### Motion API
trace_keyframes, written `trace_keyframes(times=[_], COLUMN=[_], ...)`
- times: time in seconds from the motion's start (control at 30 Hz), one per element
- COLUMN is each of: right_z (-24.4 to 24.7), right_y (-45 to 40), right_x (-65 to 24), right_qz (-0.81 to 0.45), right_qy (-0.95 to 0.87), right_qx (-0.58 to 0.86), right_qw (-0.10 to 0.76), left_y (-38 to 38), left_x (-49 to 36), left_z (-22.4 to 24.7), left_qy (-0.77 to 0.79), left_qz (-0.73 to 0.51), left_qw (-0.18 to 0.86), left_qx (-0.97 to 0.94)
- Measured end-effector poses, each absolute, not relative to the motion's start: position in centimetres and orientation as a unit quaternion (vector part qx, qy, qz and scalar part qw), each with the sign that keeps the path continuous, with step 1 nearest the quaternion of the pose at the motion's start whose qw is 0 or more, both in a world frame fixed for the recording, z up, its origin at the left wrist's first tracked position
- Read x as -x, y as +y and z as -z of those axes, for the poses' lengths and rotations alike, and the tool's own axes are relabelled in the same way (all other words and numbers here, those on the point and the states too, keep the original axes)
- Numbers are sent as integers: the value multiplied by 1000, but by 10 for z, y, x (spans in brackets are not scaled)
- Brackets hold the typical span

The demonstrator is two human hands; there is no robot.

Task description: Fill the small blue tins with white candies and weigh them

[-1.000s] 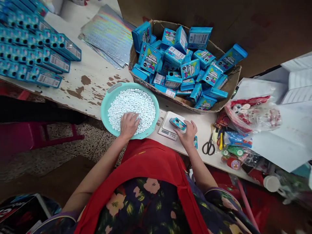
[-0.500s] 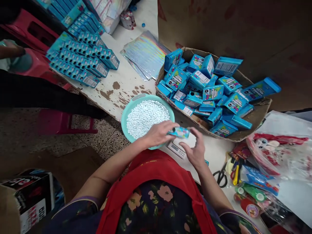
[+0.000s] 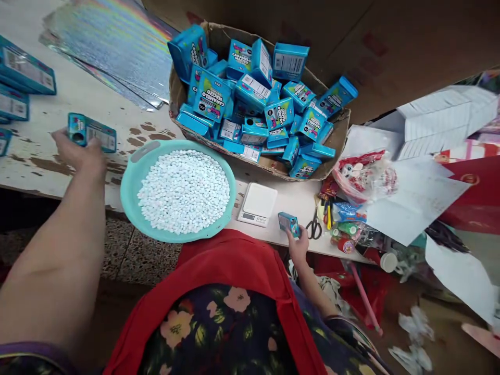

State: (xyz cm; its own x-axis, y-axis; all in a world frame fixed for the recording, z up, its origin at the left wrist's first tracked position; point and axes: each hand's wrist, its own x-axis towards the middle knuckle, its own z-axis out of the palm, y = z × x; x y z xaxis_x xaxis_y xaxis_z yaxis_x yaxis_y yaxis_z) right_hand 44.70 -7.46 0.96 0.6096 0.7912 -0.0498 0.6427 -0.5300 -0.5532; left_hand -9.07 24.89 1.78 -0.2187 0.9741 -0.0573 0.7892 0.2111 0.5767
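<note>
Turquoise plastic basin (image 3: 130,203), holding a wide spread of small white pellets (image 3: 185,190), sat at nine o'clock as I watched from afar. Farther out, between nine and ten o'clock, the person's left hand (image 3: 83,151) gripped a blue box (image 3: 100,136), thumb and fingers on either side of it. Well apart from that, near five o'clock, the right hand (image 3: 298,248) pinched the near end of a second blue box (image 3: 288,221) by the edge of the white table (image 3: 299,195). I saw a white scale (image 3: 261,199) close to the centre, and black-handled scissors (image 3: 313,229) at four o'clock. At twelve, a cardboard carton (image 3: 339,136) brimmed with similar cartons of candy (image 3: 213,96).
</note>
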Motion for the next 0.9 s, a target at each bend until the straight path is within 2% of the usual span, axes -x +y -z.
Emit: trace_keyframes(times=[0.1, 0.17, 0.3, 0.43, 0.53, 0.67, 0.8, 0.9], right_z=[-21, -37, -63, -76, -86, -103, -110, -107], right_y=[-58, -42, 0, 45, 72, 99, 115, 120], right_x=[-445, -442, -420, -384, -357, -326, -295, -272], right_qz=[-144, -146, -149, -190, -223, -241, -261, -274], right_qy=[-432, -474, -589, -623, -631, -685, -748, -782], right_qx=[848, 821, 731, 659, 624, 564, 484, 457], right_qw=[271, 283, 312, 376, 403, 393, 371, 322], left_y=[226, 204, 157, 132, 129, 132, 130, 126], left_x=[75, 46, -43, -101, -104, -88, -82, -91], left_z=[-27, -31, -15, 5, 4, -19, -67, -102], left_qy=[815, 800, 683, 683, 719, 737, 580, 464], left_qz=[-281, -293, -202, -130, -243, -415, -574, -667], left_qw=[100, 65, 169, 199, 304, 408, 561, 574], left_qx=[-497, -520, -681, -691, -576, -344, -138, -105])
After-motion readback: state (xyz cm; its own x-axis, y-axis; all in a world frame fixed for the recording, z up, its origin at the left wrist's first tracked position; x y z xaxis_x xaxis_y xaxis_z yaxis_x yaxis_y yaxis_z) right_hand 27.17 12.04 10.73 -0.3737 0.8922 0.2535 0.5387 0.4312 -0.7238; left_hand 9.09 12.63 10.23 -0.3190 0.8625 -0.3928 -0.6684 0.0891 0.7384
